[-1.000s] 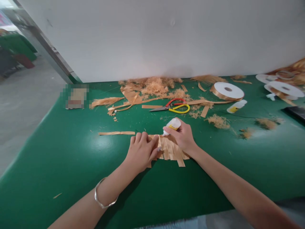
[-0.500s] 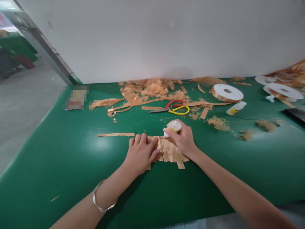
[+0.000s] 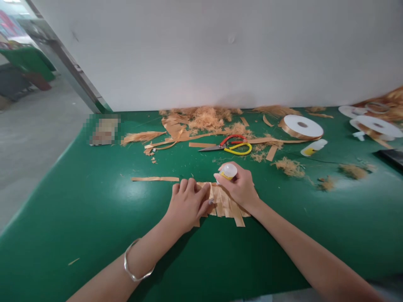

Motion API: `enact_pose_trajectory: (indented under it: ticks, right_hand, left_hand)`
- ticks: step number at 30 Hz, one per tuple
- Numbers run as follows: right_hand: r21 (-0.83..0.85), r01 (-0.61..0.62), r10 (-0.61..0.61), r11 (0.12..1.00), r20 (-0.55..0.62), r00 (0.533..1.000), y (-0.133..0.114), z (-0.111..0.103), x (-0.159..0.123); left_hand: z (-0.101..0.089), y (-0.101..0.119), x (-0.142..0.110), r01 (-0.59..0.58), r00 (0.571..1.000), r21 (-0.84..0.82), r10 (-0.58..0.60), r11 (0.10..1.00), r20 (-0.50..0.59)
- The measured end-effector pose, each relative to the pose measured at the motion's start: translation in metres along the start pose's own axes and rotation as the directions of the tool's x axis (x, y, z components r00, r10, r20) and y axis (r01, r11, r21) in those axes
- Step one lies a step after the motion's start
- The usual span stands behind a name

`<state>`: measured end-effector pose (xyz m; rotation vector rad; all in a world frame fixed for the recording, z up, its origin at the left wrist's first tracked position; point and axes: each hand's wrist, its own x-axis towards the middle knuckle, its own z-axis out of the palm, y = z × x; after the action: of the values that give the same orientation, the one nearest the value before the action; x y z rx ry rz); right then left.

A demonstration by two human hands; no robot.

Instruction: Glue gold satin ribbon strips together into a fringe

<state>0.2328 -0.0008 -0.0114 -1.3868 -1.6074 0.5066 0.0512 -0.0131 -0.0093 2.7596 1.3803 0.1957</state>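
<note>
Side by side on the green table lie several tan ribbon strips (image 3: 226, 202), overlapping in a row. My left hand (image 3: 189, 203) presses flat on the left part of them, fingers stretched out. In my right hand (image 3: 242, 188) is a small white glue bottle (image 3: 228, 171) with a yellow label, tipped nozzle-down at the strips' upper edge. The fingers wrap round the bottle, and its tip is mostly hidden. Just left of my left fingertips a narrow ribbon strip (image 3: 155, 179) lies by itself.
Scissors (image 3: 225, 145) with red and yellow handles lie beyond my hands. Behind them is a heap of frayed tan fibres (image 3: 206, 118). To the right are a ribbon spool (image 3: 301, 127), a second glue bottle (image 3: 314, 147) and a dark flat object (image 3: 390, 158). A white wall (image 3: 201, 50) borders the table's back.
The glue bottle in my right hand has tilted and shifted slightly, so its nozzle shows less. My left hand stays on the strips. The whole view has shifted a little.
</note>
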Motion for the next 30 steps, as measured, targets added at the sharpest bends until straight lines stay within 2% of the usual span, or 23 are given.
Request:
enact_pose_trajectory:
  ticks: [5, 17, 20, 25, 30]
  right_hand:
    - [-0.038, 0.044, -0.044, 0.998, 0.003, 0.999, 0.004, 0.0, 0.004]
    - [0.01, -0.034, 0.033, 0.999, 0.053, 0.998, 0.008, 0.001, 0.009]
    - [0.069, -0.06, 0.056, 0.996, 0.054, 0.997, 0.009, 0.0, 0.009]
    - [0.26, -0.166, 0.153, 0.951, 0.069, 0.986, 0.008, 0.0, 0.01]
    - [0.351, -0.215, 0.176, 0.912, 0.14, 0.974, 0.0, 0.003, 0.012]
  left_hand:
    - [0.0, -0.001, 0.0, -0.001, 1.0, 0.012, 0.001, 1.0, 0.013]
    - [0.0, -0.002, 0.0, 0.007, 1.0, -0.022, -0.007, 1.0, -0.009]
    - [0.0, -0.002, 0.0, 0.007, 1.0, -0.034, -0.008, 0.999, -0.02]
    - [-0.001, -0.002, -0.001, -0.005, 1.0, -0.01, 0.005, 1.0, -0.006]
    - [-0.001, -0.002, 0.0, 0.003, 1.0, -0.031, -0.004, 1.0, -0.017]
